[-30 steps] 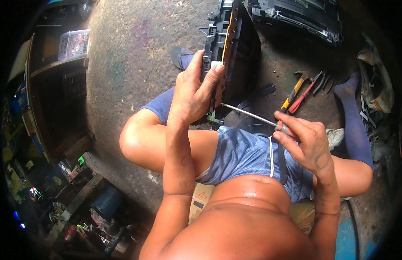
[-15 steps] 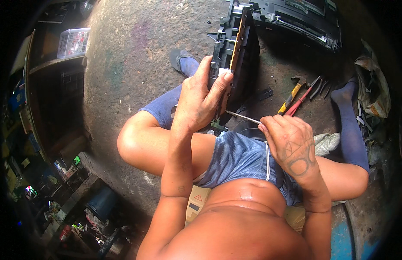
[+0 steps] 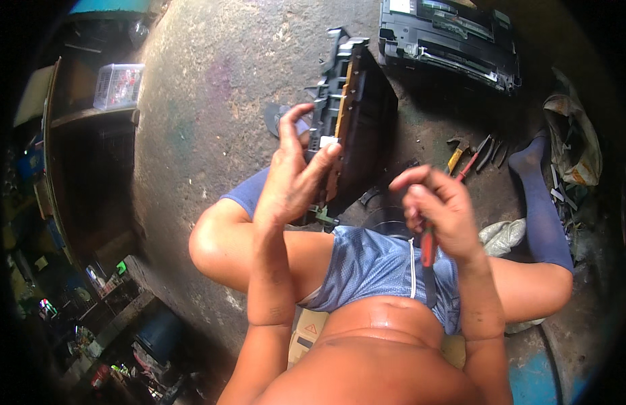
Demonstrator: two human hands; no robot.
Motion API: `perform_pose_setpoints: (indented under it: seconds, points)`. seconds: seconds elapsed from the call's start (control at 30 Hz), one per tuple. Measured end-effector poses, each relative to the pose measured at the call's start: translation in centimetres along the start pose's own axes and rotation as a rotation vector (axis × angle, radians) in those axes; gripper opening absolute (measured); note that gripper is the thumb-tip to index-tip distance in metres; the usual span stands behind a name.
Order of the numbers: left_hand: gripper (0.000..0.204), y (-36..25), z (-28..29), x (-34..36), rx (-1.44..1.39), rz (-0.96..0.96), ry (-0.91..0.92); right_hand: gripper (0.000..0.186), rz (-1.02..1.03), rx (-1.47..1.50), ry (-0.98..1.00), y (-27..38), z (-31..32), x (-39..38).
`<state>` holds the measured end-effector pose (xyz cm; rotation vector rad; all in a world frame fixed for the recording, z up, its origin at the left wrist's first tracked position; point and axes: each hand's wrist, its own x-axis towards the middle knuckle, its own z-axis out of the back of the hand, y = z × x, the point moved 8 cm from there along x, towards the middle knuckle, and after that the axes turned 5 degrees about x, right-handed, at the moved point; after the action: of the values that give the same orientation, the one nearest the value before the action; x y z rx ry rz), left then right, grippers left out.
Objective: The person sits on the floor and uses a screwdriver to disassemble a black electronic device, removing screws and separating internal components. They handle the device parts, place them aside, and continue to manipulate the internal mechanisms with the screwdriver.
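My left hand (image 3: 296, 172) grips the lower end of a black plastic machine frame (image 3: 357, 101), thumb on its near edge and fingers at the left side. The frame stands tilted in front of my lap, with a tan strip along its ribbed edge and a small white piece by my thumb. My right hand (image 3: 445, 212), slightly blurred, is apart from the frame, to its right. A screwdriver (image 3: 428, 250) with a red and black handle is held in it, the handle hanging down towards my shorts; its shaft does not show.
A larger black machine housing (image 3: 451, 44) lies at the far right. On the floor are a yellow-handled hammer (image 3: 456, 154), red-handled pliers (image 3: 472, 160) and other dark tools. A crumpled sack (image 3: 573, 128) lies at the right edge. A white basket (image 3: 118, 86) sits on a shelf at the left.
My right hand has drawn the screwdriver away from the frame and turned it, so the handle now points down. The frame and my left hand sit slightly lower and further left in view.
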<state>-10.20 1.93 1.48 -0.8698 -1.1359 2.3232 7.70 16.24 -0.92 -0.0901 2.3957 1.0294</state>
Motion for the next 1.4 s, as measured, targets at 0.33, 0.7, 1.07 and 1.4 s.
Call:
perform_pose_setpoints:
  seconds: [0.33, 0.7, 1.07, 1.4]
  points:
    - [0.089, -4.3, 2.4, 10.8, 0.178, -0.129, -0.028, 0.038, -0.082, -0.370, -0.421, -5.1, 9.8, -0.8]
    - [0.061, -1.6, 3.4, 12.1, 0.281, -0.163, -0.120, 0.037, 0.371, -0.918, 0.022, 12.9, 4.2, 7.0]
    - [0.041, -2.6, 2.2, 12.1, 0.142, 0.035, -0.069, 0.035, 0.373, -0.848, -0.001, 12.2, 4.5, 9.6]
    - [0.042, -2.8, 2.0, 12.2, 0.143, 0.019, -0.042, 0.036, 0.350, -0.790, 0.008, 12.1, 4.7, 9.4]
